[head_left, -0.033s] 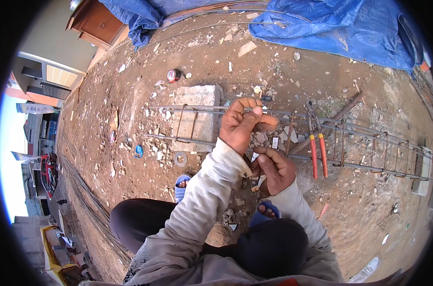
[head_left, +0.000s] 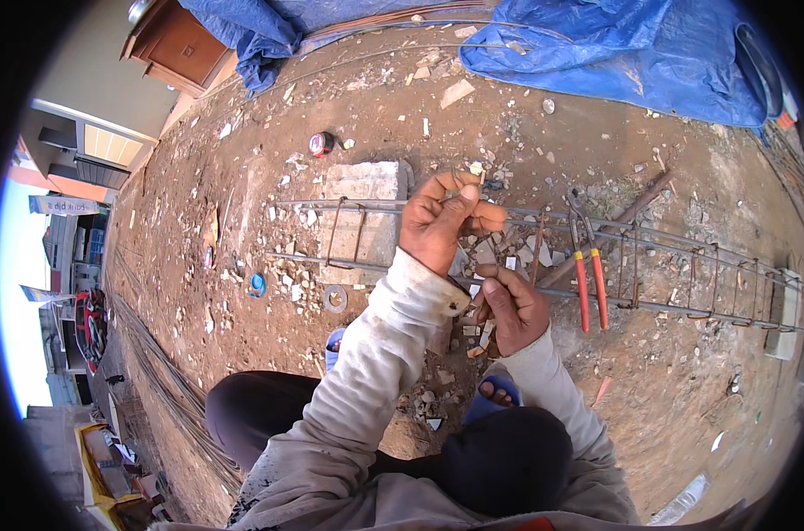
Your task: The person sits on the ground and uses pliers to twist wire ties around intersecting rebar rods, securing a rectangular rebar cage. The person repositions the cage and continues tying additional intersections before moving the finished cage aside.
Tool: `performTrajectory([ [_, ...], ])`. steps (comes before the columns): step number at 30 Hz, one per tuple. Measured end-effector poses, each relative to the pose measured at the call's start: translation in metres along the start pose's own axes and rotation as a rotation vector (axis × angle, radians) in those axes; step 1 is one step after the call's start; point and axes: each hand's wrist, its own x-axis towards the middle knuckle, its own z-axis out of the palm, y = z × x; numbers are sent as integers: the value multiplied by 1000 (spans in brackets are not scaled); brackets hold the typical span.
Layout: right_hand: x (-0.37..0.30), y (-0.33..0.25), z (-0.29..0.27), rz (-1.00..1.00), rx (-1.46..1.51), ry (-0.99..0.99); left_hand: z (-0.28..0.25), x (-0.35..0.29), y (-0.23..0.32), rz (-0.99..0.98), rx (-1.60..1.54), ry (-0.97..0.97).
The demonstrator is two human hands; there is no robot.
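Observation:
In the middle of the head view, my left hand [head_left: 439,226] is over the far bar of a rebar cage [head_left: 676,243], thumb and fingertips pinched together. Whatever lies between them, perhaps thin wire, is too small to make out. Closer to me, my right hand [head_left: 515,310] is curled by the near bar, its thumb against the bent fingers; anything inside is hidden. Red-handled pincers [head_left: 589,274] with yellow bands lie across the cage, right of both hands. The cage's left end rests over a concrete block [head_left: 362,190], and several bent stirrups cross its long bars.
A round red-and-black tape measure [head_left: 321,143], a blue ring-shaped piece [head_left: 258,284] and a grey washer-like disc [head_left: 335,299] lie leftward on rubble-strewn dirt. Blue tarpaulin [head_left: 614,62] covers the far side. Long rods [head_left: 168,372] run along the left. Another block [head_left: 782,314] supports the cage's right end.
My left hand has shifted slightly left and away from me, still pinched. My right hand has moved only slightly. The pincers and the cage stay where they were.

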Motion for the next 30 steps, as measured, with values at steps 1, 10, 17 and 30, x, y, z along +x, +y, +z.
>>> performTrajectory([
  [1,8,1,3,-23,27,87,-5,14,10,3,75,-38],
  [10,36,-1,20,-145,-328,41,-68,69,36,-327,77,-294],
  [17,29,13,36,639,-118,135,-148,170,-6,-257,1119,-519],
  [30,137,77,76,607,-195,381,-173,179,-76,-570,524,-694],
])
